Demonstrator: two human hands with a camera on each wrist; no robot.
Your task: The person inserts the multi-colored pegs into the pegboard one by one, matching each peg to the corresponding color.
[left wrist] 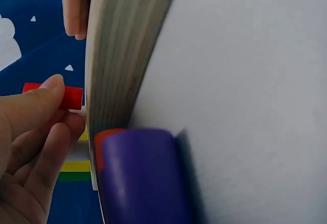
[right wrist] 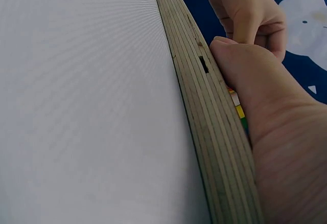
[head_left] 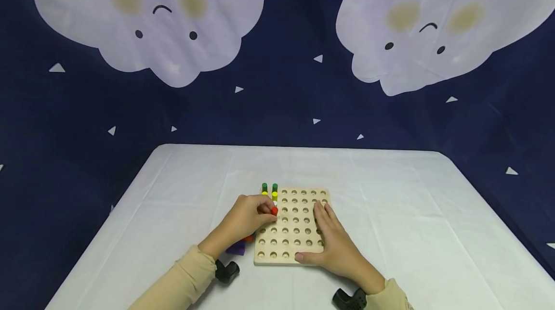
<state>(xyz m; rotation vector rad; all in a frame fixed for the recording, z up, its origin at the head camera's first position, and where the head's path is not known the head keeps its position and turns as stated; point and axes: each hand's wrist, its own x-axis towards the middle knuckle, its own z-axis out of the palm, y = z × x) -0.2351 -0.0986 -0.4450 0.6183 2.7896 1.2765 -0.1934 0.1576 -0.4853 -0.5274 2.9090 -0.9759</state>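
Observation:
My left hand [head_left: 248, 214] pinches a red peg [head_left: 275, 211] between thumb and fingertips over the left part of a pale wooden peg board [head_left: 291, 248]. In the left wrist view that red peg [left wrist: 72, 97] lies close to the board's face. Green pegs [head_left: 275, 187] and yellow pegs [head_left: 274, 195] stand in two columns at the far left corner, with a white peg [head_left: 275, 203] nearer. Some holes are hidden under my left hand. My right hand [head_left: 336, 245] rests on the board's right side, fingers fairly straight, thumb at the near edge.
A purple piece [head_left: 236, 248] and an orange piece [head_left: 249, 238] lie left of the board, partly behind my left wrist. White cloth covers the table [head_left: 403, 242]. A dark blue curtain [head_left: 286, 108] with clouds hangs behind. Each wrist carries a black device [head_left: 227, 271].

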